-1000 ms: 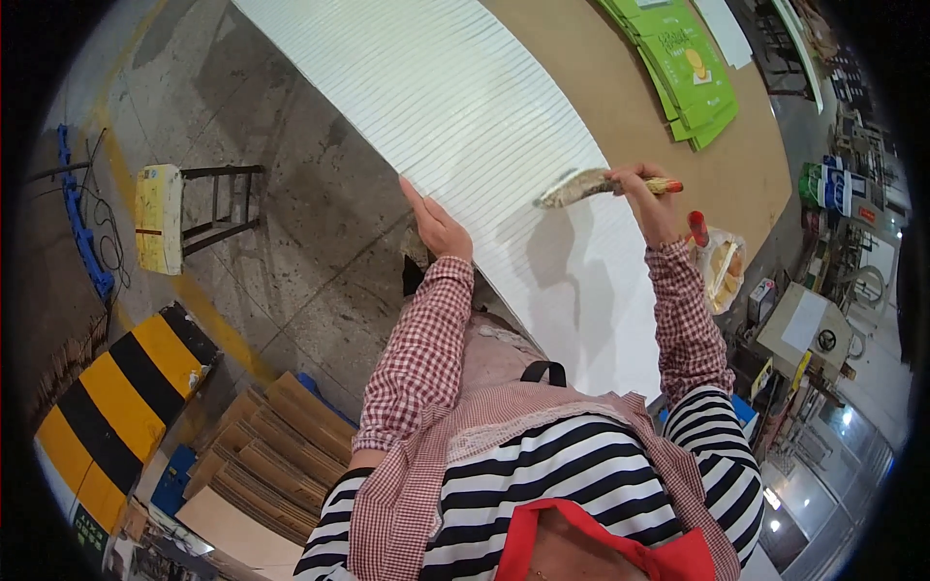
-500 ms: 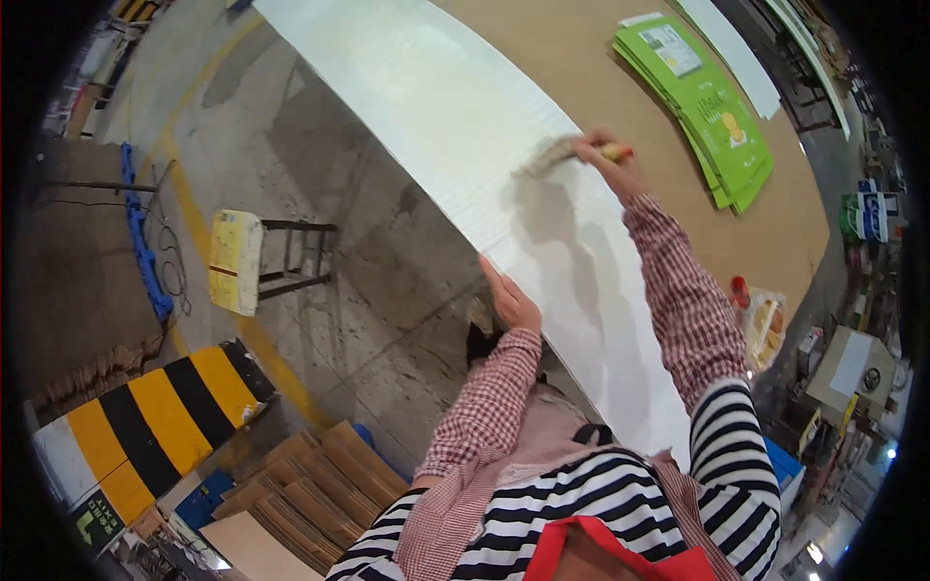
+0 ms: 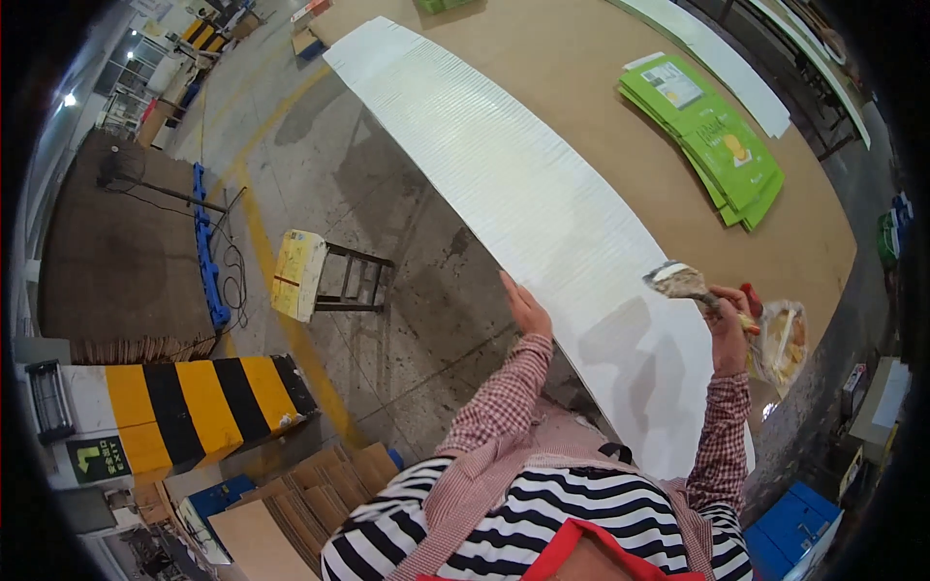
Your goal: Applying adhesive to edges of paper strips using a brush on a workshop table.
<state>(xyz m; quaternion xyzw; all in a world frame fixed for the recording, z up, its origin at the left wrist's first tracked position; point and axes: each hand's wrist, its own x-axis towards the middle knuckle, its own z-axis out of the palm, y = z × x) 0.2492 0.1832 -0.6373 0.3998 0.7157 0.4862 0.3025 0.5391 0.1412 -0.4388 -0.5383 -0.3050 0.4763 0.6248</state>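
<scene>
My right hand (image 3: 727, 315) is closed round the handle of a wide paintbrush (image 3: 680, 281). Its bristles, coated with something pale, point left over the right edge of a long white board (image 3: 484, 145). The board lies along the left side of the brown table and has a wet-looking, finely ribbed sheen. My left hand (image 3: 526, 308) rests at the board's left edge with its fingers stretched out. Right beside my right hand lie a clear plastic bag (image 3: 781, 339) with yellowish contents and a small red object (image 3: 751, 298).
A stack of green printed card sheets (image 3: 707, 136) lies on the brown table (image 3: 591, 87). To the left on the floor stand a yellow-topped stool (image 3: 302, 275) and a yellow-black striped barrier (image 3: 194, 407). Flattened cardboard (image 3: 320, 494) is stacked at the lower left; a blue box (image 3: 794, 533) stands lower right.
My right hand has drawn the brush back toward me and to the right, from the middle of the board to its right edge. My left hand stays at the left edge.
</scene>
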